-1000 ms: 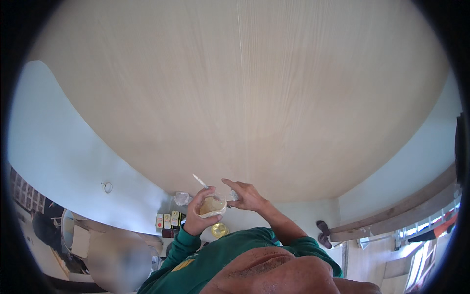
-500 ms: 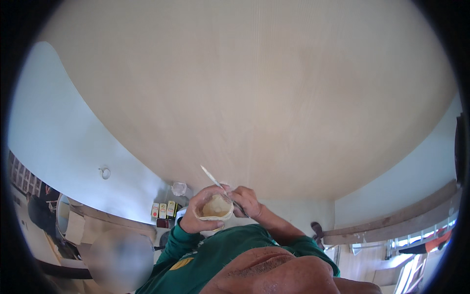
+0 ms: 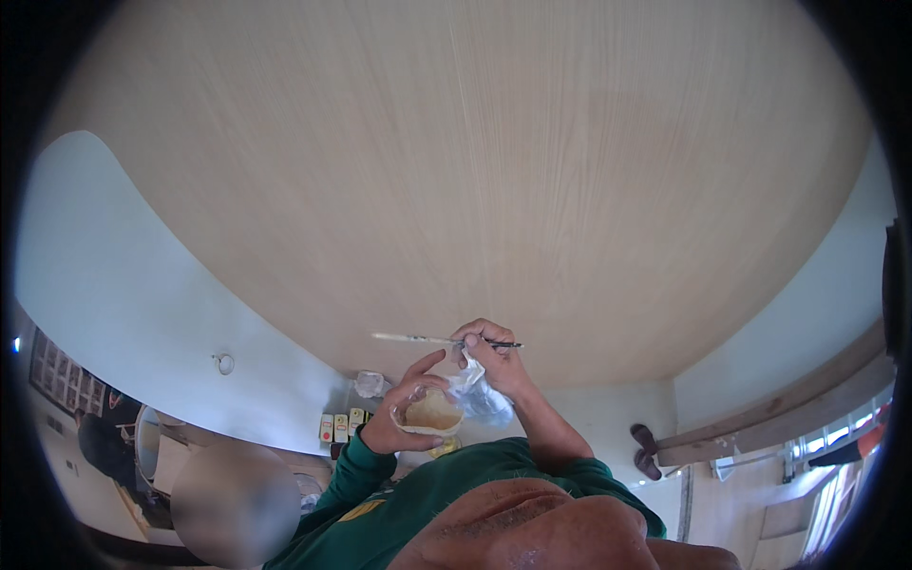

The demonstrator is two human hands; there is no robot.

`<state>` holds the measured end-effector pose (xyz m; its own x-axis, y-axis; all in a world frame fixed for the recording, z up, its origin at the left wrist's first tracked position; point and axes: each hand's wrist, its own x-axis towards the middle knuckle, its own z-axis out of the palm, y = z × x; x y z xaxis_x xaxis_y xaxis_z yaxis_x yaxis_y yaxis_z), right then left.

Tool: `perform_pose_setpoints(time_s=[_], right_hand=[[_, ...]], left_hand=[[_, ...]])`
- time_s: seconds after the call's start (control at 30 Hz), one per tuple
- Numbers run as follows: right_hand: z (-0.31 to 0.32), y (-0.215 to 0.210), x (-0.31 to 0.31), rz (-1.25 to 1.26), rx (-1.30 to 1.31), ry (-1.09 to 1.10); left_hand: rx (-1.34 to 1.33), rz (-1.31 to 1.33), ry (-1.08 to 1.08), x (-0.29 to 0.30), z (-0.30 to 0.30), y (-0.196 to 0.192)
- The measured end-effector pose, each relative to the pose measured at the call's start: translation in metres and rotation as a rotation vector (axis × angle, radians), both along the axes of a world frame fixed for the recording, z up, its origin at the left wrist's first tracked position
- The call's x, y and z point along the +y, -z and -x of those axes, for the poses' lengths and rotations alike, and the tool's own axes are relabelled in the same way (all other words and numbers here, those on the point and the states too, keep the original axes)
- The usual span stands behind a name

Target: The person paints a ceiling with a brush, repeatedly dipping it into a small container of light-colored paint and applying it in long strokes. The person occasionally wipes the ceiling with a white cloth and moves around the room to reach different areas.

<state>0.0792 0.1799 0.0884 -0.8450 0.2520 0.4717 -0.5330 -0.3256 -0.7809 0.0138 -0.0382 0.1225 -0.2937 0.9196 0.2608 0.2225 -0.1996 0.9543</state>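
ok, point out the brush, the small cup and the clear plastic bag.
brush (image 3: pixel 408 338): head view, pale handle.
small cup (image 3: pixel 429 412): head view, beige contents inside the rim.
clear plastic bag (image 3: pixel 480 399): head view, crumpled middle.

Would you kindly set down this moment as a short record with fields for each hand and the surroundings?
View: head camera, tipped upward, pale wood-grain ceiling filling most of the picture
Left hand: cups a small bowl with tan contents
Right hand: pinches a thin brush, held roughly level above the bowl, and also grips a crumpled clear plastic bag
Clothing: green sleeves
Background: light blue wall, small boxes on a shelf; another person at lower left
Unclear: what the bowl contains
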Motion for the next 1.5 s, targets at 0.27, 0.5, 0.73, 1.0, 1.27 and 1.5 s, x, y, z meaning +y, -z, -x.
perform_pose_setpoints(time_s=[0.27, 0.5, 0.73, 1.0, 1.27, 1.5], right_hand=[[-0.011, 0.023, -0.002, -0.04, -0.099, -0.044], [-0.015, 0.037, -0.002, -0.168, -0.225, -0.079], [0.012, 0.046, 0.053, -0.84, -0.723, 0.445], [0.054, -0.342, 0.219, -1.14, 0.24, 1.866], [0.154, -0.422, 0.182, -1.443, 0.739, 2.138], [0.167, -0.387, 0.249, -1.808, 0.961, 1.997]], left_hand=[[-0.079, -0.074, -0.058, 0.004, -0.008, 0.014], [-0.26, -0.092, -0.18, 0.001, -0.011, 0.024], [-0.05, -0.096, -0.368, -0.026, 0.001, 0.003], [0.045, -0.081, -0.435, -0.031, 0.015, 0.019], [0.074, -0.119, -0.482, -0.021, 0.021, 0.043], [-0.025, -0.055, -0.437, -0.025, 0.023, 0.061]])
